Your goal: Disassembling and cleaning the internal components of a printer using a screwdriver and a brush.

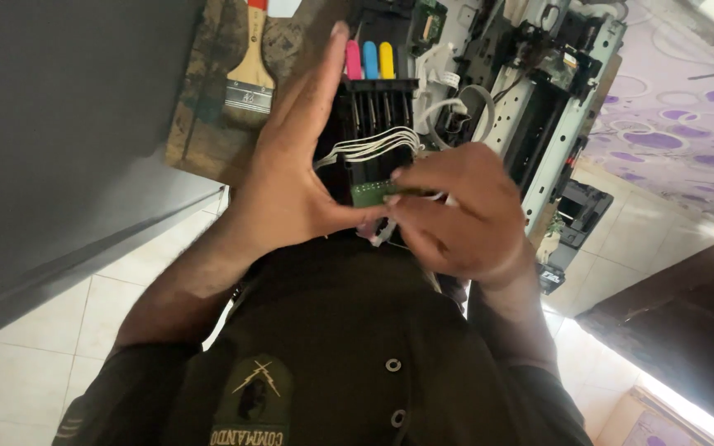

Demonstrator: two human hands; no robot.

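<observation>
You see two hands, a left hand and a right hand. You see three bright tabs: pink, blue, yellow. You see one brush.

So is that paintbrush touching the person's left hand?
Apart. The head view shows the paintbrush lying on the board, with a clear strip of board between it and the left hand, which holds the black cartridge part.

I see little free room: the opened printer chassis blocks one side of the black ink carriage, white ribbon cables cross it, and the paintbrush lies beyond an open gap.
</observation>
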